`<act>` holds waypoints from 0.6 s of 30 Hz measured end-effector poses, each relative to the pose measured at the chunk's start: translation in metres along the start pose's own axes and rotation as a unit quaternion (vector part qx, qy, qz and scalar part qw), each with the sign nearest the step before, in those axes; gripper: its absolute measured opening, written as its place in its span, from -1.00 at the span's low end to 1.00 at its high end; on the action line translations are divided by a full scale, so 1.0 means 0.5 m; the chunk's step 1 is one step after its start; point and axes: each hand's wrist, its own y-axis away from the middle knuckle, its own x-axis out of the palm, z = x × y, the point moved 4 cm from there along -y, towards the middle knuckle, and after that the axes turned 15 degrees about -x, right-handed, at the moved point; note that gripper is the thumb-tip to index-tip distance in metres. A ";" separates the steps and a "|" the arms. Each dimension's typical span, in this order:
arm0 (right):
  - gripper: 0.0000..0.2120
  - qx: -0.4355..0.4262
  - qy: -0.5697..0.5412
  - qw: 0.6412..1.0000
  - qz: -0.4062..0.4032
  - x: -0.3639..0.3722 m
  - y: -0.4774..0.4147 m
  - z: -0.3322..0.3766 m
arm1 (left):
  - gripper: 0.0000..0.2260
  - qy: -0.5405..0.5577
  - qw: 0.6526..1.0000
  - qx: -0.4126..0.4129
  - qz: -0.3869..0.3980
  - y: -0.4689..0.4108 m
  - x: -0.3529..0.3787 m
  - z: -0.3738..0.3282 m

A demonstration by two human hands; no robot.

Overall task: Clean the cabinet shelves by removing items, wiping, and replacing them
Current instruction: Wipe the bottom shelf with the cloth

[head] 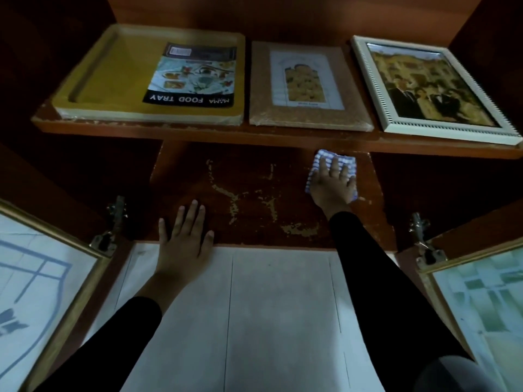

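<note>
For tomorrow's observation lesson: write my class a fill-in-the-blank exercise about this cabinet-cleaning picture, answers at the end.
1. The right hand presses a blue-and-white ____ on the lower shelf.
2. The ____ hand lies flat on that shelf, holding nothing.
3. Between the yellow tray and the white frame lies a ____ frame.
Answers: cloth; left; brown.

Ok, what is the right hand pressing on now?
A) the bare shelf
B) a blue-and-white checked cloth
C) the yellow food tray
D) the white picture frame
B: the right hand lies flat, fingers spread, on the blue-and-white checked cloth on the lower shelf.
</note>
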 end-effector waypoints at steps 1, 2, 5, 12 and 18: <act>-0.48 -0.023 0.013 1.000 0.003 0.006 -0.015 0.043 | -0.33 -0.007 1.000 0.006 -0.001 0.006 -0.001 0.011; -0.48 -0.048 0.026 0.998 0.010 0.013 -0.025 0.092 | -0.34 -0.013 1.000 0.012 -0.004 0.011 -0.001 0.022; -0.48 -0.124 0.027 0.991 0.046 0.050 -0.031 0.251 | -0.35 -0.005 1.000 0.009 -0.013 0.019 0.000 0.050; -0.50 -0.323 0.051 0.942 0.079 0.120 0.042 0.465 | -0.32 0.008 1.000 -0.008 -0.019 0.023 -0.006 0.082; -0.48 -0.338 0.073 0.937 0.038 0.115 0.093 0.342 | -0.34 -0.002 0.999 -0.014 -0.032 0.017 0.000 0.079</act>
